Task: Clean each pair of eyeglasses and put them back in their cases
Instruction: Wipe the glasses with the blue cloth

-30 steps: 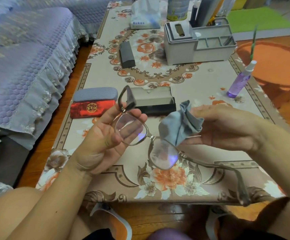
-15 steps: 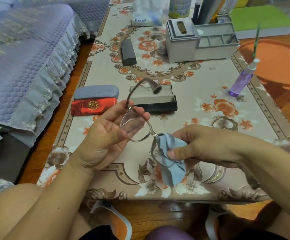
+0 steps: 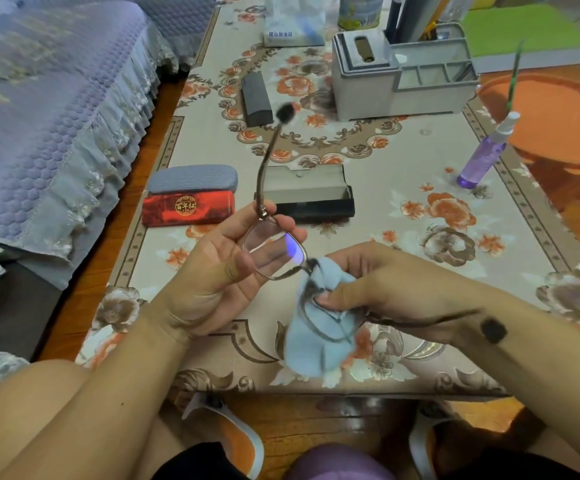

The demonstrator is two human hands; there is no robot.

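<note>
The glasses [image 3: 274, 251] are held up over the table's [image 3: 402, 216] near edge, above the person's knees. The left hand [image 3: 219, 275] curls loosely round one lens, fingertips behind the glass and thumb at its lower rim, with that temple sticking up and away. The right hand [image 3: 378, 285] pinches a blue cloth [image 3: 316, 327] round the other lens, whose temple lies along the right forearm. Just beyond the hands sits an open black case [image 3: 311, 195]; beside it to the left lie a red case [image 3: 188, 206] and a grey case [image 3: 194, 178], touching. A purple spray [image 3: 482, 157] stands near the right edge, an organizer [image 3: 399, 77] further back, a sofa [image 3: 49, 98] close along the left.
</note>
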